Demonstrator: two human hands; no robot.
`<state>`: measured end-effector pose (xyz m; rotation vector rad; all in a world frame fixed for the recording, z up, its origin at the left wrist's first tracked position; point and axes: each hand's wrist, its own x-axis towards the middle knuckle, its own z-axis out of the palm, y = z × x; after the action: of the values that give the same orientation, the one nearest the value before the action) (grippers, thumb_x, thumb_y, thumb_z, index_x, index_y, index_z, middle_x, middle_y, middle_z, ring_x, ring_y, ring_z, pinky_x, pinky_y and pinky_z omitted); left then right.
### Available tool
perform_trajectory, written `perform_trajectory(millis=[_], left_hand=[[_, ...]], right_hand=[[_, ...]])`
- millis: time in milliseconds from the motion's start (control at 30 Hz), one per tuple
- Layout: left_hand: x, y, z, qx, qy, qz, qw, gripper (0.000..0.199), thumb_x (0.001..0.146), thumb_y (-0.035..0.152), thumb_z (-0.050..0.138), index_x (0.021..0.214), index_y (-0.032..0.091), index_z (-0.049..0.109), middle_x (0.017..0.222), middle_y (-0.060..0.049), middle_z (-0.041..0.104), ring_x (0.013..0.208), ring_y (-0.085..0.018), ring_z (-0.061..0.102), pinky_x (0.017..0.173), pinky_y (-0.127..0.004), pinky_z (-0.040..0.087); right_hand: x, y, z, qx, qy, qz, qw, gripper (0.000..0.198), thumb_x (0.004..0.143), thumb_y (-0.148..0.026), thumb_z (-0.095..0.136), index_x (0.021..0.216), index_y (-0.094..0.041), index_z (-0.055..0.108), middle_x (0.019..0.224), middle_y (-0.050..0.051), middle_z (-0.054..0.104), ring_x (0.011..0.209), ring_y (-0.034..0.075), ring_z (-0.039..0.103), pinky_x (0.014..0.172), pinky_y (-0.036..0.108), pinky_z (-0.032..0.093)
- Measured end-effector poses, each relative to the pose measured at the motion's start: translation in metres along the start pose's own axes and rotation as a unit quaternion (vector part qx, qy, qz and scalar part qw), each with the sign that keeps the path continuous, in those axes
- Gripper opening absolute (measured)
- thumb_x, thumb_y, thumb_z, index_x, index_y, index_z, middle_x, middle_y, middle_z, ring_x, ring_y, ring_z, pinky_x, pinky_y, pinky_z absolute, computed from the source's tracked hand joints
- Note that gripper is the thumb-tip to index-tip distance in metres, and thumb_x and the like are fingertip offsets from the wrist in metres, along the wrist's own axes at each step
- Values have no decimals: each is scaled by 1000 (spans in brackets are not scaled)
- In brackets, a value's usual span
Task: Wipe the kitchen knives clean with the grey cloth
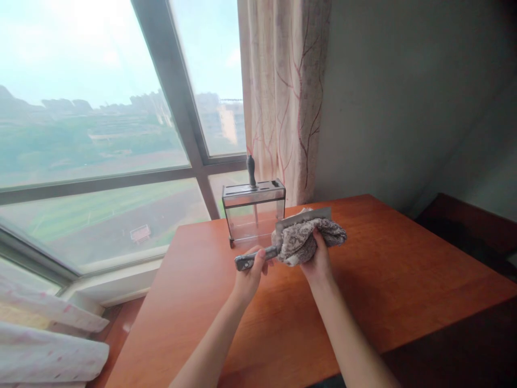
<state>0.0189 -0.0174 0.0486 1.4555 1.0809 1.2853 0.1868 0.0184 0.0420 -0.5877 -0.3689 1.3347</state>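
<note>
A cleaver (323,212) with a broad metal blade is held up above the wooden table. My left hand (255,265) is closed around its grey handle, and the handle's end points left. My right hand (318,258) grips a bunched grey-and-white cloth (299,240) against the blade, with the thumb on top. Much of the blade is hidden behind the cloth. Just beyond my hands stands a clear-sided knife block (253,192) with metal edges. One dark-handled tool (251,171) stands upright in it, its thin shaft showing through the clear side.
The reddish-brown table (383,275) spreads under my hands, with its far edge near a patterned curtain (283,91). Large windows (92,134) fill the left side. Another curtain (48,350) hangs at lower left, and a grey wall (388,97) rises at right.
</note>
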Motion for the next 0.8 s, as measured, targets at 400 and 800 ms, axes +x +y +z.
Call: perform_trajectory(millis=[400, 800], left_hand=[[11, -5, -34, -133, 48, -20, 990, 42, 90, 48, 43, 69, 15, 57, 61, -2, 58, 51, -10, 45, 53, -25, 34], [-2, -22, 21, -147, 70, -70, 984, 41, 84, 57, 50, 70, 18, 52, 52, 4, 48, 45, -9, 41, 46, -21, 31]], right_hand=[[5, -8, -15, 6, 59, -68, 996, 45, 67, -23, 76, 110, -24, 63, 101, -3, 72, 91, 15, 67, 81, 28, 53], [-8, 17, 14, 122, 19, 45, 991, 27, 77, -40, 66, 98, -23, 68, 95, -2, 74, 93, 17, 67, 86, 32, 53]])
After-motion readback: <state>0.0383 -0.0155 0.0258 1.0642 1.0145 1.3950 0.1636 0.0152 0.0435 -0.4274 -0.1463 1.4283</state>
